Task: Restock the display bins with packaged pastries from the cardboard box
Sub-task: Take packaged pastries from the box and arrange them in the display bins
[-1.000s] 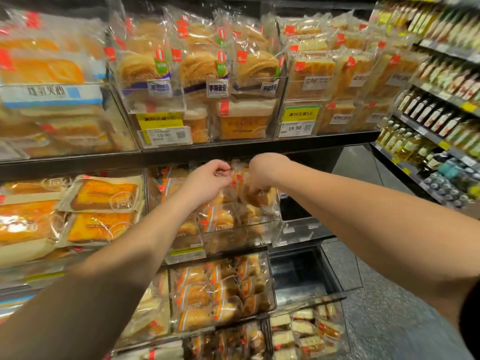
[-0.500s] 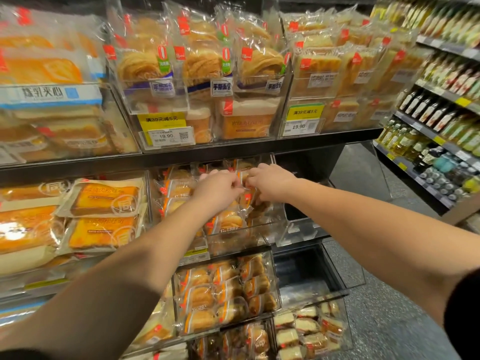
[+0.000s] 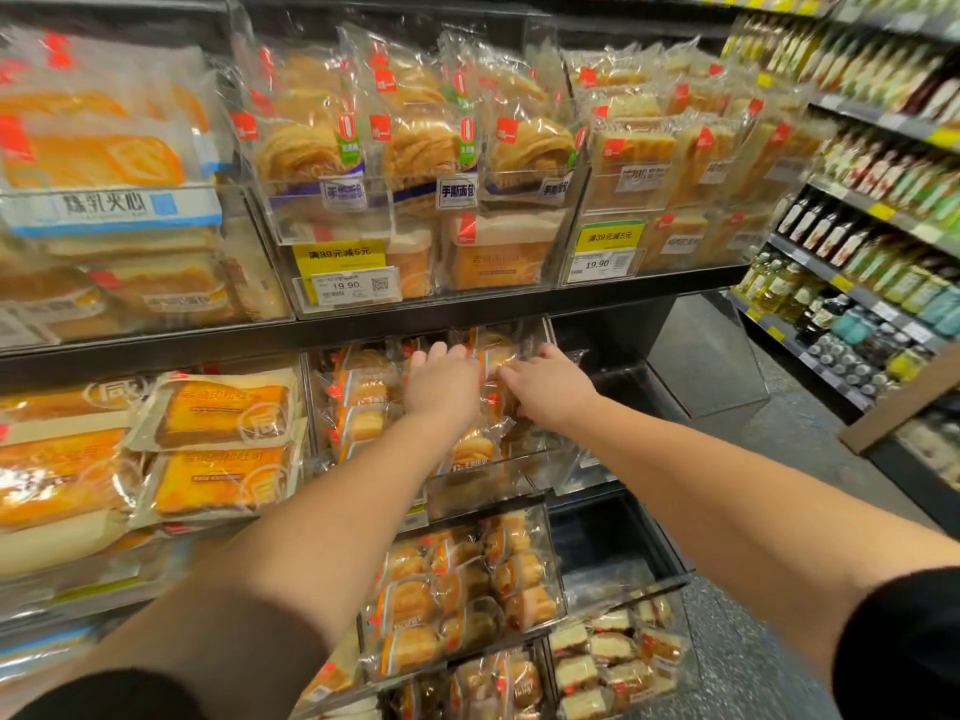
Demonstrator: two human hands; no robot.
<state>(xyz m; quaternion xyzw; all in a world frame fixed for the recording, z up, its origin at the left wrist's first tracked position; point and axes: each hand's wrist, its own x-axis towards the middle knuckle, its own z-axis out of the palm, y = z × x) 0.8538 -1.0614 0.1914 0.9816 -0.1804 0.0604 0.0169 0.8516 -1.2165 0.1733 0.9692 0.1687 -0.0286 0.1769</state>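
Hands, two, both reaching into clear display bin (image 3: 540, 449) on middle shelf.
Left hand (image 3: 441, 381) and right hand (image 3: 553, 389) lie side by side, fingers extended flat, pressing packaged pastries (image 3: 363, 407) stacked beneath and beyond them; further filled bins sit below both forearms.

Speckled grey floor (image 3: 779, 459), black shelving (image 3: 597, 298), bottle-lined shelves (image 3: 883, 210) at right

Two hands in shot, a left hand (image 3: 441, 387) and a right hand (image 3: 553, 389). Two yellow promo tags up top, one at (image 3: 338, 258), another at (image 3: 609, 236). Three swirled bread packs (image 3: 423, 148) front that upper bin. Two flat orange loaves (image 3: 223, 449) stacked at left.
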